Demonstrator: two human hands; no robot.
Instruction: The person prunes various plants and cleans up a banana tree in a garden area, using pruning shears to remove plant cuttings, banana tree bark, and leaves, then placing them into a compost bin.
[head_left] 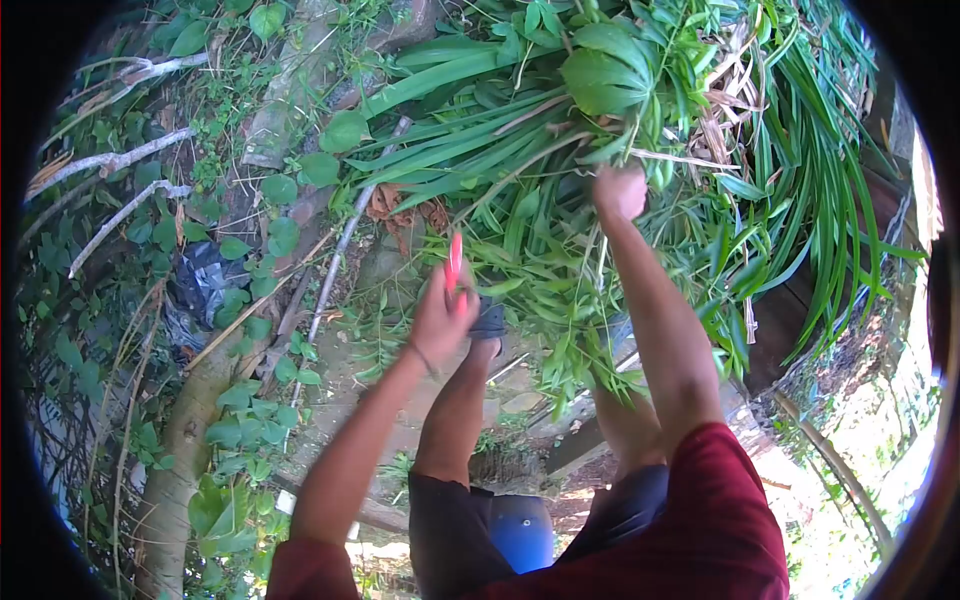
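Down among the leafy heap (800, 215), your right hand (619, 192) is closed on green stems (602, 255). They look light and bendy, but may tear; hold them where they bunch. Your left hand (440, 322) grips a red tool (455, 262), near the leaves.

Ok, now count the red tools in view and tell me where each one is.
1: the red tool in the left hand. Others may be hidden under the leaves.

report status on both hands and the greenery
Left hand holding red tool. Right hand gripping leafy stems. Foliage crowding close around it.
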